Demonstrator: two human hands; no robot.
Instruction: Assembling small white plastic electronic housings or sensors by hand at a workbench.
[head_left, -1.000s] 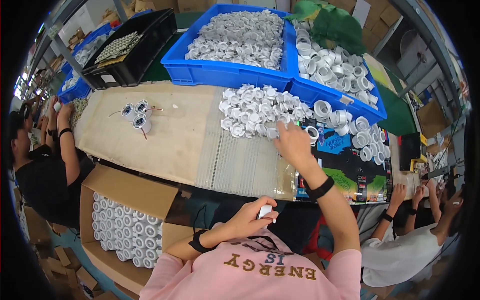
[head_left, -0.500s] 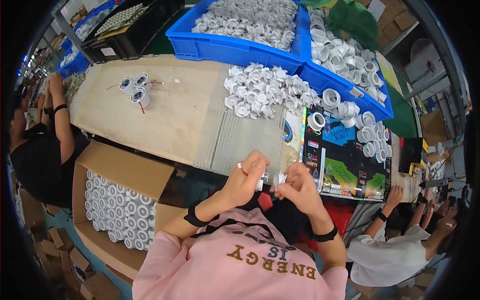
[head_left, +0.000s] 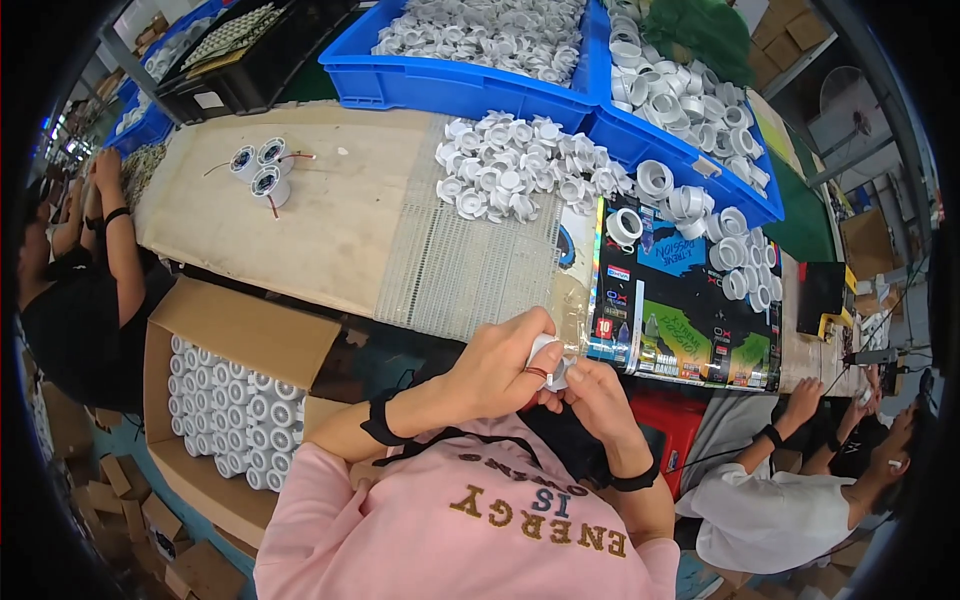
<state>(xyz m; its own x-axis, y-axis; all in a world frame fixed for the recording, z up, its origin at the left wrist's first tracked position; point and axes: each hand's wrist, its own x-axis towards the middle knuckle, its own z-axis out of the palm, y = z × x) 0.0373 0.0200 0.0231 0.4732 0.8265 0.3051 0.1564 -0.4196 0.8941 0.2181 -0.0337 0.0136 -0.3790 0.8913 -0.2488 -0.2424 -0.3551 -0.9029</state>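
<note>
My left hand (head_left: 497, 372) is closed round a white round plastic housing (head_left: 544, 350), partly hidden by its fingers. Against the open side of that housing, my right hand (head_left: 600, 402) pinches a small white finned plastic cap (head_left: 562, 374); the two parts touch, but whether they are joined I cannot tell. Both hands are just off the table's front edge, above my lap. Beyond them, a heap of the same white finned caps (head_left: 505, 165) lies on a ribbed clear mat (head_left: 430, 270). White plastic rings (head_left: 625, 227) rest on a black printed sheet (head_left: 640, 300) to the right.
Blue bins (head_left: 450, 85) of white parts line the back. Three white units with wires (head_left: 268, 183) stand on the left of the table. An open carton (head_left: 245, 320) of white cylindrical parts sits at the lower left. Co-workers (head_left: 790, 500) sit on both sides; a red stool (head_left: 672, 430) is nearby.
My hands have come together, bringing the finned cap in my right hand against the white housing in my left. The view has shifted slightly.
</note>
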